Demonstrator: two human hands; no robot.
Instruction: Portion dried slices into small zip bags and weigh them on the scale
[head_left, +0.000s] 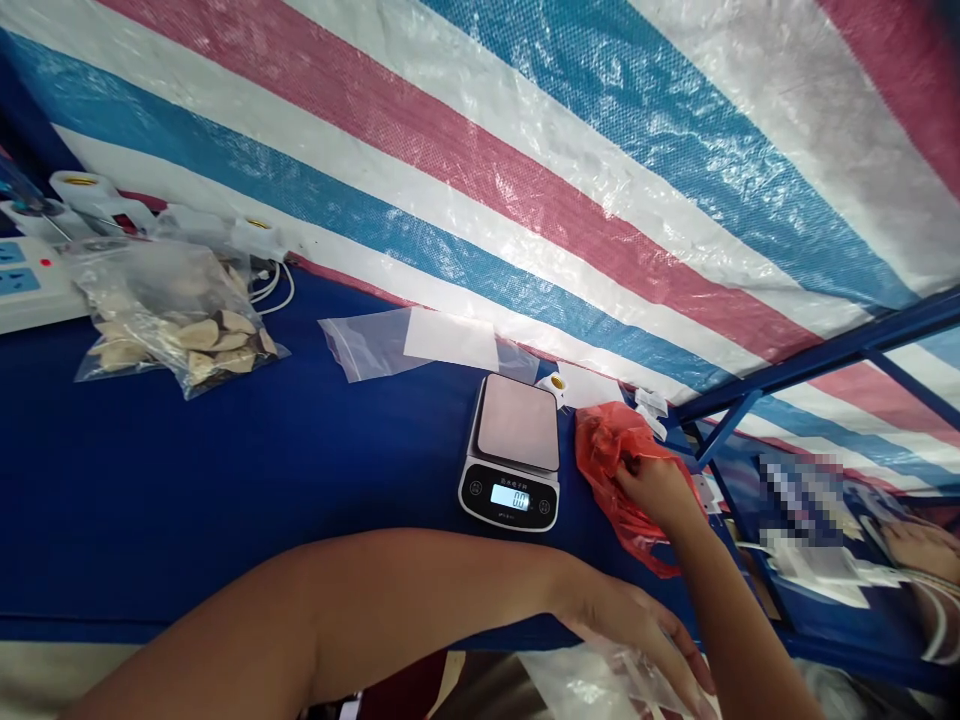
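Note:
A red plastic bag (604,440) lies crumpled on the blue table. My right hand (654,488) is at its mouth, fingers curled together among the folds; what they pinch is hidden. Across the front of the table stretches my left arm, and my left hand (637,630) is low at the right with bent fingers on a clear plastic bag (577,680) at the table's edge. Just left of the red bag stands a digital kitchen scale (517,420). Nothing is on its plate, and its lit display reads about 0.0.
A zip bag of pale dried slices (202,340) lies at the left beside a white power strip (37,285). Behind the scale are a flat clear bag (367,345) and white paper (450,338). A blue metal frame (731,425) stands right; beyond it shows another person's hand (926,550).

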